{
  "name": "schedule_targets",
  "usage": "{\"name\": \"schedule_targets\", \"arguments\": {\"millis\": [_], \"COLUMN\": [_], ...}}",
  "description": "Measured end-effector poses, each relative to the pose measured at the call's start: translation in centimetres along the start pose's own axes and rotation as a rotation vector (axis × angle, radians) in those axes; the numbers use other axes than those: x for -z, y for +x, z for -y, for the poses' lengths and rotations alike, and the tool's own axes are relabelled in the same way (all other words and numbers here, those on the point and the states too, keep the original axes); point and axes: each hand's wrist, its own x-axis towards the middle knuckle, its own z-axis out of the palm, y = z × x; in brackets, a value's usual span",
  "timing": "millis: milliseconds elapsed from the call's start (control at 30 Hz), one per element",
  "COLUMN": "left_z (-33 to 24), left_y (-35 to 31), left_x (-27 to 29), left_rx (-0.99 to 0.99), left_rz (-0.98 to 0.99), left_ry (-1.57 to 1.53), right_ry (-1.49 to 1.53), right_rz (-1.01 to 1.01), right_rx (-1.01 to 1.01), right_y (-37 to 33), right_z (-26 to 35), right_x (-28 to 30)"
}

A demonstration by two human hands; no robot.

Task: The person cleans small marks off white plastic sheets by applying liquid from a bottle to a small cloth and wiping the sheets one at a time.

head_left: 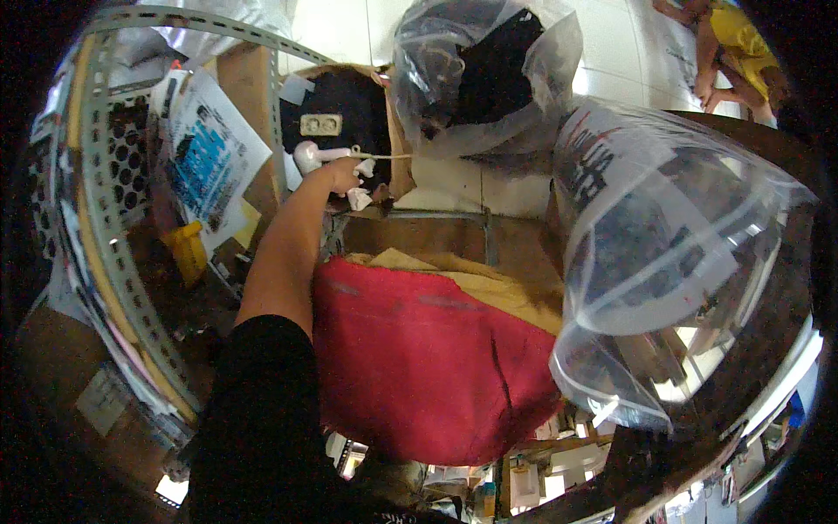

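Observation:
My left arm, in a black sleeve, stretches forward over the left side of the view. At its end my left hand (342,178) reaches down beside a white, rounded device with a pale handle (309,157), which looks like a small hair dryer. A thin cord (390,156) runs right from the handle's end. Crumpled white scraps (359,199) lie right at the hand; its fingers are mostly hidden, so whether they hold anything is unclear. Just beyond is a beige double power socket (321,125) on a black surface. My right hand is out of view.
Red cloth (428,358) lies close in front of me over tan fabric (515,293). Clear plastic bags (672,227) bulge at the right, and another bag with black material (493,74) stands ahead. A perforated metal shelf frame (85,201) borders the left. A person in yellow (740,44) sits far right.

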Motion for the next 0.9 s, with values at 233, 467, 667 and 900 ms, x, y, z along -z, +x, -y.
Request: {"name": "schedule_targets", "arguments": {"millis": [233, 467, 667, 900], "left_z": [-6.1, -16.2, -27.5, -37.4], "left_y": [-12.8, -26.9, -42.7, -61.0], "left_x": [9.2, 12.7, 7.3, -5.3], "left_rx": [-0.112, -0.512, -0.954, -1.211], "left_rz": [-0.221, -0.155, 0.004, 0.136], "left_ry": [-0.081, -0.991, -1.074, -1.022], "right_ry": [0.197, 0.201, 0.282, 0.685], "right_rz": [0.043, 0.084, -0.055, 0.553], "right_rx": [0.140, 0.132, 0.082, 0.076], "right_y": [-2.3, -2.0, -3.3, -3.1], "right_z": [7.6, 8.4, 7.9, 6.4], "right_x": [3.1, 3.7, 3.0, 13.8]}}
